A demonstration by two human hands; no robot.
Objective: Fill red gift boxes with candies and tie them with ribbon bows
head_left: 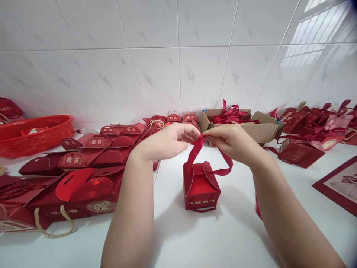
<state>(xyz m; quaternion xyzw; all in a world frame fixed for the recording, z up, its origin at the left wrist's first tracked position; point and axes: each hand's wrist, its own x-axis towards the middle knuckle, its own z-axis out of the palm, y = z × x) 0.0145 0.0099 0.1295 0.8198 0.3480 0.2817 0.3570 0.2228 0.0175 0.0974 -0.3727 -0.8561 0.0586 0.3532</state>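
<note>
A small red gift box stands upright on the white table, its top flaps folded up. A dark red ribbon runs through the top of the box and rises on both sides. My left hand pinches the ribbon above the box, its fingertips partly hidden behind the ribbon. Close beside it, my right hand grips the ribbon between thumb and fingers. The two hands meet where the ribbon's sides come together. A cord handle hangs at the front of the box.
Rows of red gift boxes fill the left side, near a red plastic basin. Behind my hands, a cardboard box holds loose ribbons. More red boxes stand at the right. A tiled wall bounds the table.
</note>
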